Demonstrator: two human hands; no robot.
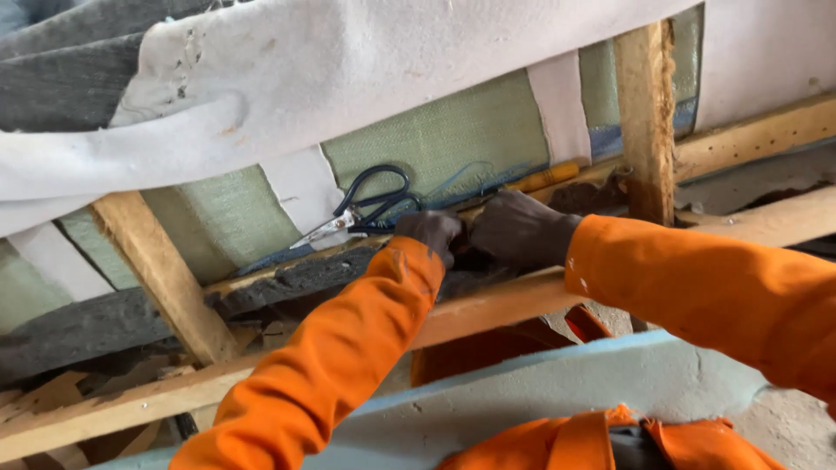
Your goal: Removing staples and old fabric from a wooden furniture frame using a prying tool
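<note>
Both arms, in orange sleeves, reach forward and meet near the middle of the view. The left hand [431, 233] is curled into a loose fist, knuckles up, its fingers [446, 248] tucked under. The right hand [522, 228] sits just beside it, touching, back of the hand upward, fingers bent down and hidden.
</note>
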